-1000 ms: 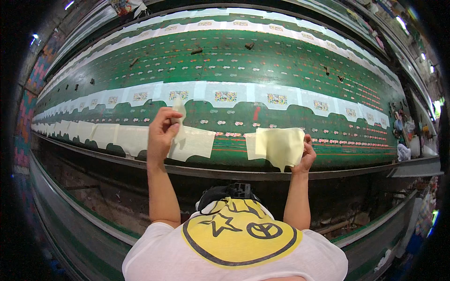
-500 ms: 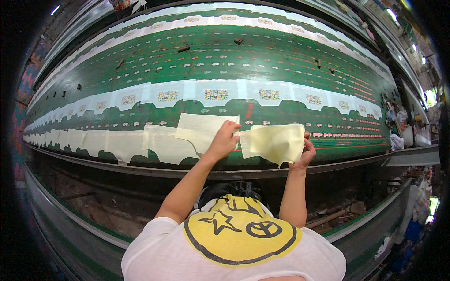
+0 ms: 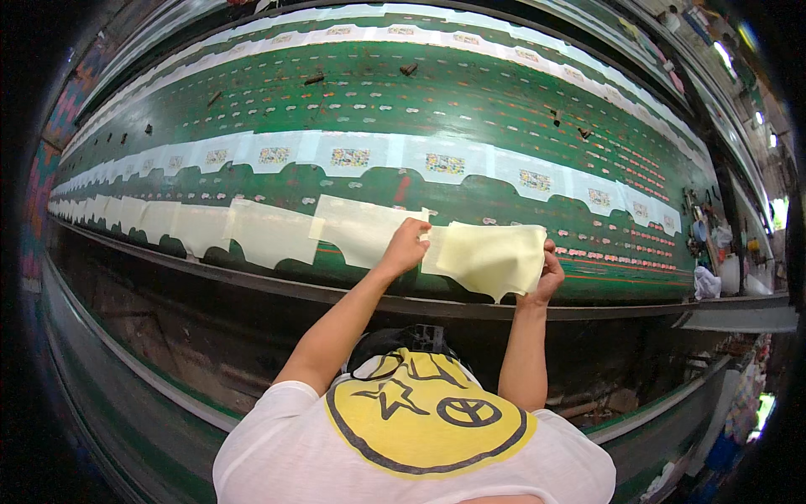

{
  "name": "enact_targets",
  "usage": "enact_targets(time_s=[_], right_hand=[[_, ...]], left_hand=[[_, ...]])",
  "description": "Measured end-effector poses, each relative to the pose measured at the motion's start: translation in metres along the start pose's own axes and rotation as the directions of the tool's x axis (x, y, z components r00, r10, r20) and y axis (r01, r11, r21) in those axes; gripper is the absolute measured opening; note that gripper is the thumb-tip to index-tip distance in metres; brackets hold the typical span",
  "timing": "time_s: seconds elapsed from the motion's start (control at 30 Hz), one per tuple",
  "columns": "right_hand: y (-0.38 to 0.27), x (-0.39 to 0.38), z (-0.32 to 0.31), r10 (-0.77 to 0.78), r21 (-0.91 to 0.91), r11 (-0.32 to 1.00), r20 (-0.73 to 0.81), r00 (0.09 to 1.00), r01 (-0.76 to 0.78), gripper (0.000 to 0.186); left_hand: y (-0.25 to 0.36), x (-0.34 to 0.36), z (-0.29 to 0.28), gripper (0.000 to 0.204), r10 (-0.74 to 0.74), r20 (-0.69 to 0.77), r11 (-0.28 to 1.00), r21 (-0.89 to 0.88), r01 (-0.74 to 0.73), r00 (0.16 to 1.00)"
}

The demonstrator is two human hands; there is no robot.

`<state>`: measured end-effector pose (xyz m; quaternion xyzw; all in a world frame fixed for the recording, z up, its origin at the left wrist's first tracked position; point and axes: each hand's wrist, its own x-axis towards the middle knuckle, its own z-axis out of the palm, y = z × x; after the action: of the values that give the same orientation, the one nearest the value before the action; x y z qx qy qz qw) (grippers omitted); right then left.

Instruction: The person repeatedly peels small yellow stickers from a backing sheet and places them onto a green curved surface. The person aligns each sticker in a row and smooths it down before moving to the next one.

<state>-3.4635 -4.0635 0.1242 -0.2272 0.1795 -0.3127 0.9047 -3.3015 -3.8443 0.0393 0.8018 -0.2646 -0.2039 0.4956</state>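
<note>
My right hand point(image 3: 547, 279) grips the right edge of a small stack of pale yellow fabric pieces point(image 3: 494, 256), which sags at its lower edge. Around the right border of another pale yellow cut piece point(image 3: 357, 233), my left hand point(image 3: 409, 245) has its thumb and fingers closed. That piece lies at the right end of a row of similar pieces point(image 3: 273, 233) along the table's near edge. Between the hands, the stack's left part comes up against the left fingertips. Part of the cloth under the left hand is hidden.
A long green table point(image 3: 336, 109) carries rows of small printed marks. Beyond the near row runs a line of light blue pieces point(image 3: 382, 154) with colourful prints. Small dark blocks point(image 3: 409, 70) sit farther back. White bags point(image 3: 706, 283) and tools crowd the right end.
The table and its rows have shifted left in view, while both hands keep nearly the same place in the picture. The piece at my left hand now lies straighter beside its neighbour.
</note>
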Motion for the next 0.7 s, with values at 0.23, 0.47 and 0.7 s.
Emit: enact_targets(time_s=[0.23,0.47,0.7], right_hand=[[-0.077,0.021,-0.012,-0.124,-0.073,0.989,0.038,0.992,0.127,0.020],[-0.094,0.044,0.007,-0.130,-0.451,0.871,0.172,0.976,0.196,0.017],[0.062,0.063,-0.010,0.379,-0.839,0.540,0.171,0.910,-0.067,0.029]], left_hand=[[0.012,-0.014,0.030,0.037,-0.167,0.042,0.938,-0.300,0.172,0.985],[0.020,-0.033,0.018,0.029,-0.210,0.135,0.870,-0.427,0.248,0.968],[0.020,-0.025,0.021,0.022,-0.402,0.151,0.615,-0.686,0.388,0.903]])
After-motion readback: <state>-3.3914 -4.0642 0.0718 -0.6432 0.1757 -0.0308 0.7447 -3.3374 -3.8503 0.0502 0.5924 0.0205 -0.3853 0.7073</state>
